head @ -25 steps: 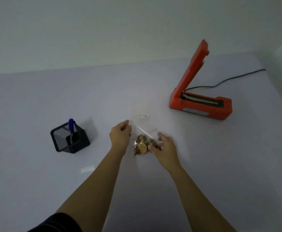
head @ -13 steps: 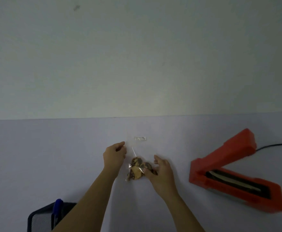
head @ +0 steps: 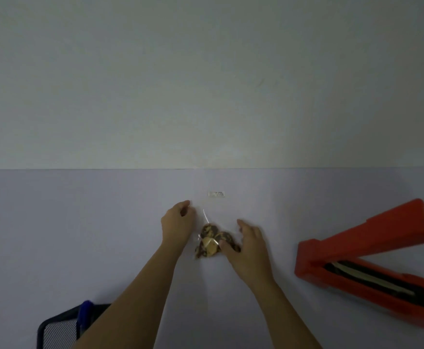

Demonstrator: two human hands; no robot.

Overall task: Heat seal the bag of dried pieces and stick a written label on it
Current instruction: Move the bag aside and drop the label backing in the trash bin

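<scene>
Bag [head: 212, 238] of dried pieces, mid-worktop [head: 80, 235], left of open sealer [head: 372, 260]: light, crinkly, probably slippery; left hand [head: 178, 224] pinches its far-left film, right hand [head: 246, 245] presses contents; best held by empty far film.

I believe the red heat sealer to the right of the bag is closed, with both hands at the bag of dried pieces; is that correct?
Not quite. The head view shows the red heat sealer open: its lid is raised at an angle and the sealing strip in the base is exposed. The rest holds: it sits to the right of the bag of dried pieces, and the left hand and right hand are both at the bag.
</scene>
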